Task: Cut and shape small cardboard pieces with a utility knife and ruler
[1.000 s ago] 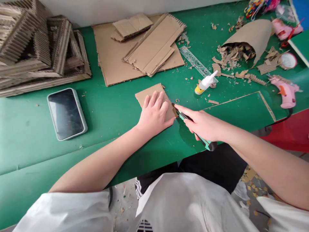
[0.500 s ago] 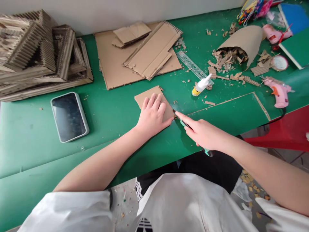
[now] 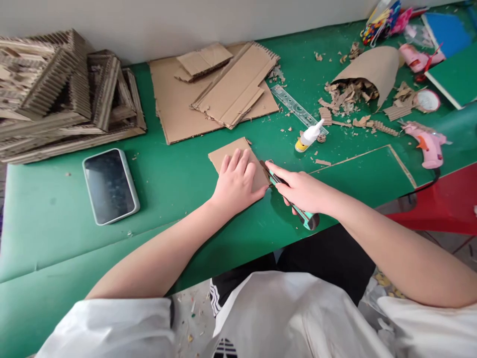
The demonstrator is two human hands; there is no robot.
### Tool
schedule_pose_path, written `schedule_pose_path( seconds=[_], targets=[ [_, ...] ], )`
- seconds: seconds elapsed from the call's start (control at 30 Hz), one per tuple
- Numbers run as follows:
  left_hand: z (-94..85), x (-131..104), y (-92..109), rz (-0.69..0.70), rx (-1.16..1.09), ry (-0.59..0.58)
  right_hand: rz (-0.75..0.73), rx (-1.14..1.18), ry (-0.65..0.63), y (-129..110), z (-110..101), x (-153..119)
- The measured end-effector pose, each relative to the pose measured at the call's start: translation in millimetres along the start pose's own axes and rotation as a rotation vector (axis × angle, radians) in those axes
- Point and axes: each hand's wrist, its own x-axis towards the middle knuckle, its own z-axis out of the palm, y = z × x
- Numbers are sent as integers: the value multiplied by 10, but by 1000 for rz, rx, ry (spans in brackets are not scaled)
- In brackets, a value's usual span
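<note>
Nearest, at the bottom, the wearer's white shirt (image 3: pixel 283 318) and black trousers (image 3: pixel 328 261) met the edge of a green table (image 3: pixel 179 184). Just in from that edge lay a small piece of card (image 3: pixel 227 149), flat, under the left hand (image 3: pixel 236 181). That hand gripped nothing: its fingers were spread and pressed down on the card, the thumb by the near right corner. The right hand (image 3: pixel 298 188) had its fingers wrapped around a green and black cutter (image 3: pixel 310 219), forefinger stretched toward the blade end. The cutter pointed at the card's right edge; whether the blade was biting into it was too small to tell for certain. To the left, well apart from the hands, was a phone (image 3: pixel 111 185) with a dark screen. Beyond the right hand stood a glue bottle (image 3: pixel 310 136), beside a clear ruler (image 3: pixel 294 104). A pink glue gun (image 3: pixel 428 144) lay farther right. Toward the back were a stack of corrugated strips (image 3: pixel 48 94) at left, overlapping cardboard sheets (image 3: pixel 238 94) in the middle, and scraps (image 3: pixel 346 102) spilling from a curled sheet (image 3: pixel 376 64) at right. A pale wall (image 3: pixel 223 22) rose behind.
</note>
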Motion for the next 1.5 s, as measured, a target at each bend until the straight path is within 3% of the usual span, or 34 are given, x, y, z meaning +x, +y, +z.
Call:
schedule_pose_path(
  seconds=[0.23, 0.83, 1.0, 1.23, 1.5],
  targets=[
    [7, 2, 2, 5, 15, 9, -30, -178, 26, -74, 14, -109],
    [16, -11, 12, 55, 87, 64, -31, -198, 38, -111, 77, -416],
    [6, -1, 16, 56, 68, 89, -33, -204, 28, -13, 99, -500],
    [-22, 1, -27, 91, 100, 91, -34, 143, -4, 232, 158, -540],
    [-103, 12, -37, 189, 218, -12, -148, 616, 209, 304, 292, -358]
  ],
)
